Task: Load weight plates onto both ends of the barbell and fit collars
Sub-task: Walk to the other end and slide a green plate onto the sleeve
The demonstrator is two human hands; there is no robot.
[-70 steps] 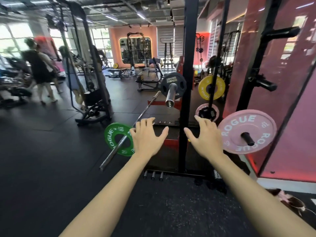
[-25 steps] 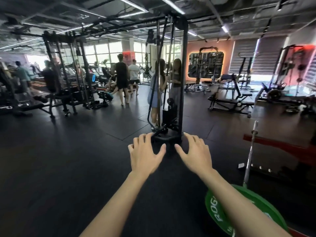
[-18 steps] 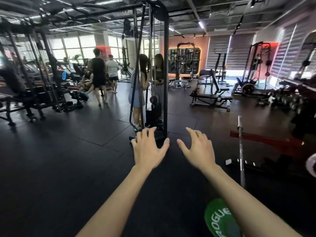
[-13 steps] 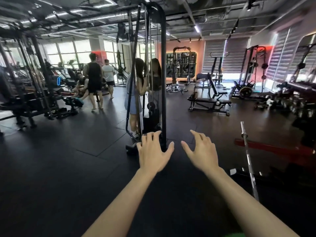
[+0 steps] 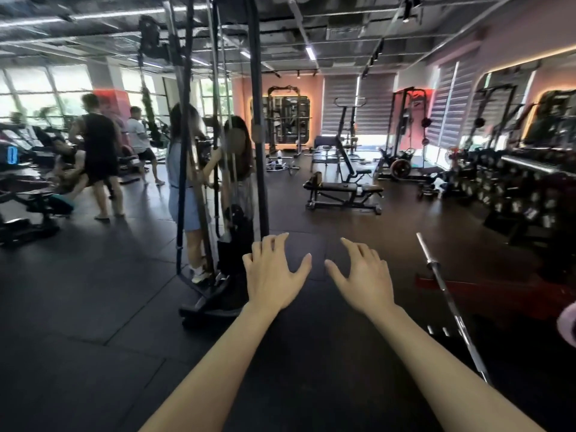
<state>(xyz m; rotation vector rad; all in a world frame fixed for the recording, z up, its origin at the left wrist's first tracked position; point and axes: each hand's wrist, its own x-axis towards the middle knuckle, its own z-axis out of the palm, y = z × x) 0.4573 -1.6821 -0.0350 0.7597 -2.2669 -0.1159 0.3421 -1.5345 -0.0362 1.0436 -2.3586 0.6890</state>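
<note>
Bare fingers spread, nothing held: left hand (image 5: 274,272) and right hand (image 5: 363,275) both hang palm-down over the black rubber floor (image 5: 93,307), thumbs near each other, not touching. Outward to the right, the barbell (image 5: 448,307) lies slanted on the floor, its bare sleeve end pointing away, well apart from the right fingers. A pink plate (image 5: 568,325) shows only as a sliver at the frame's right edge. Risks, as judged: a bare bar can roll when a plate is pushed on, and people stand close at the cable machine (image 5: 218,182) to the left. No collars visible.
</note>
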